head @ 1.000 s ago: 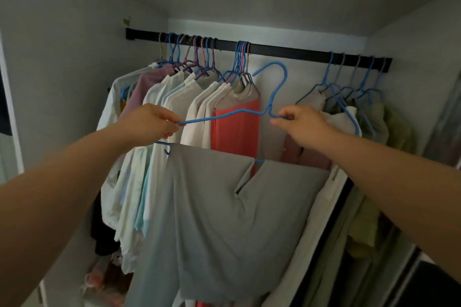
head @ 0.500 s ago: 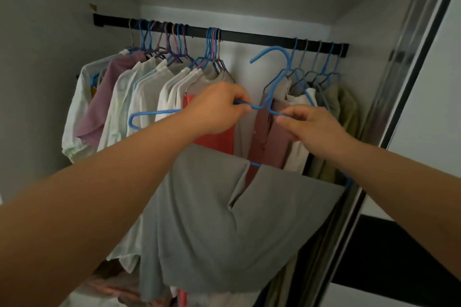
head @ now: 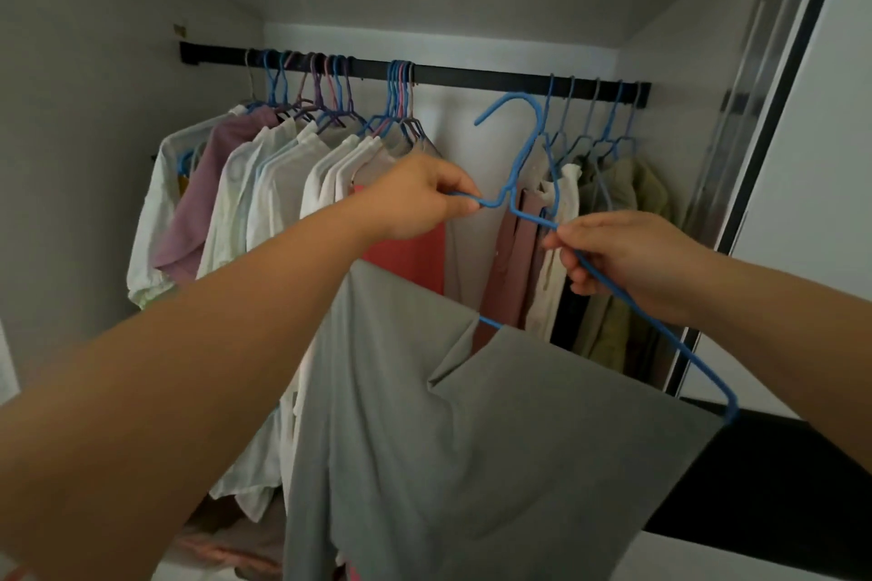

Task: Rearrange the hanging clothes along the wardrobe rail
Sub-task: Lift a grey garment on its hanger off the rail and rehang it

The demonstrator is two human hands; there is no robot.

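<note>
Both hands pinch the thin blue hanger (head: 516, 165), the left hand (head: 415, 198) beside its neck and the right hand (head: 627, 259) on its sloping arm, with the hook just below the rail (head: 472, 73) and the soft, light grey cloth (head: 472, 439) sagging beneath, likely to slide.

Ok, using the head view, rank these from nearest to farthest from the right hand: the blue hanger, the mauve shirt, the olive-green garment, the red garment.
1. blue hanger: gripped in the right hand itself.
2. olive-green garment: just beyond it, at the rail's right end.
3. red garment: to its left, behind the left hand.
4. mauve shirt: far left of the rail.
</note>
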